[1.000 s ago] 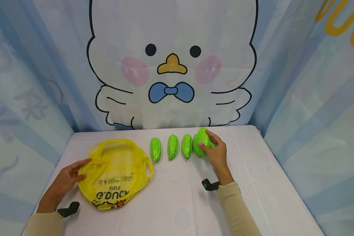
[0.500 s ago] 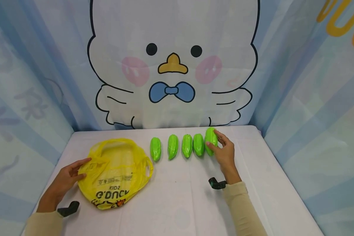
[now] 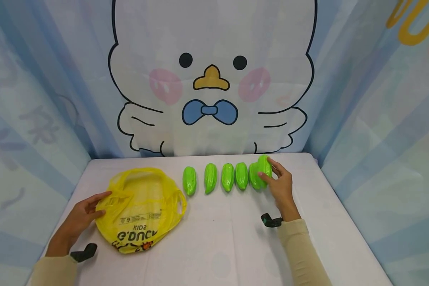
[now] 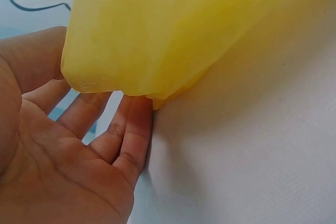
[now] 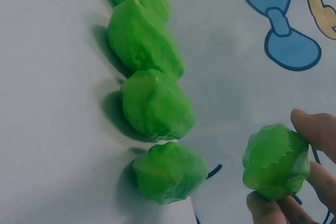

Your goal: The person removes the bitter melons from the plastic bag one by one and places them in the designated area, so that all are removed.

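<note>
Thumb and fingers of my right hand [image 3: 281,184] pinch a glossy, lumpy green toy bitter melon [image 3: 265,170]. In the right wrist view that bitter melon [image 5: 276,161] is apart from the row and raised off the cloth. The row of several like it starts at a left one [image 3: 189,181]; the rightmost [image 3: 254,176] is partly hidden by the held one. On the left my left hand [image 3: 81,214] grips the edge of a yellow plastic bag [image 3: 143,198]. The left wrist view shows the bag's edge [image 4: 115,72] between my digits.
A white cloth [image 3: 214,246] covers the table. Printed fabric [image 3: 211,135] with a cartoon duck hangs right behind the back edge, close to the row. More blue fabric [image 3: 386,159] walls both sides. Black wrist devices [image 3: 271,220] stick out from my sleeves.
My right hand has moved right along the row with the bitter melon, uncovering ones that it hid. The left hand and the bag have stayed in place.
</note>
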Demonstrator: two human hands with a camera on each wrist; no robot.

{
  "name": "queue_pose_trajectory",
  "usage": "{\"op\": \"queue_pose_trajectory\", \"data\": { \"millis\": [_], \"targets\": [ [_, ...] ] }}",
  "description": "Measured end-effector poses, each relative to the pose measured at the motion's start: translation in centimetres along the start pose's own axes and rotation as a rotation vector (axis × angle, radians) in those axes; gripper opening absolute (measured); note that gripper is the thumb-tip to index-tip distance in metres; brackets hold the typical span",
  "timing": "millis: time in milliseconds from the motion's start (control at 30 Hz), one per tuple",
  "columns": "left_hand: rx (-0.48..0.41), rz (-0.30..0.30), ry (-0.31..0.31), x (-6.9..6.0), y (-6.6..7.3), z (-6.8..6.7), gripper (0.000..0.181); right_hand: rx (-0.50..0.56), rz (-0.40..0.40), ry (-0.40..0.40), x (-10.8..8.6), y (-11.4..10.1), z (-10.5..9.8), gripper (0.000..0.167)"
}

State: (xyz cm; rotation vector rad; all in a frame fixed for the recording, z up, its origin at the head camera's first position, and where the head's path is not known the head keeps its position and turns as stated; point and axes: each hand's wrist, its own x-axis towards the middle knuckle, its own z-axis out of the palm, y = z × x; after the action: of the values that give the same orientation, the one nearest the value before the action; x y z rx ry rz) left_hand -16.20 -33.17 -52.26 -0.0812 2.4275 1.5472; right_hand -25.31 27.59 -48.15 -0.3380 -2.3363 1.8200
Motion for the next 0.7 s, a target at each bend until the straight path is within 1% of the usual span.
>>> {"op": "queue_pose_trajectory", "data": {
  "millis": [167,333,533,700],
  "targets": [
    [0.007,-0.007,0.002,0.0,0.0,0.0,0.07,-0.05,0.035,0.014,0.4,0.4,-0.8,0.068],
    [0.0,0.023,-0.002,0.1,-0.2,-0.1,0.069,-0.07,0.065,0.028,0.9,1.2,-1.4,0.069],
    [-0.021,0.018,-0.006,0.2,-0.3,0.0,0.07,-0.087,0.08,0.034,1.5,2.3,-2.2,0.069],
    [-0.019,0.013,-0.005,0.0,-0.2,0.0,0.07,-0.098,0.096,0.029,1.7,2.9,-2.6,0.069]
  ]
}}
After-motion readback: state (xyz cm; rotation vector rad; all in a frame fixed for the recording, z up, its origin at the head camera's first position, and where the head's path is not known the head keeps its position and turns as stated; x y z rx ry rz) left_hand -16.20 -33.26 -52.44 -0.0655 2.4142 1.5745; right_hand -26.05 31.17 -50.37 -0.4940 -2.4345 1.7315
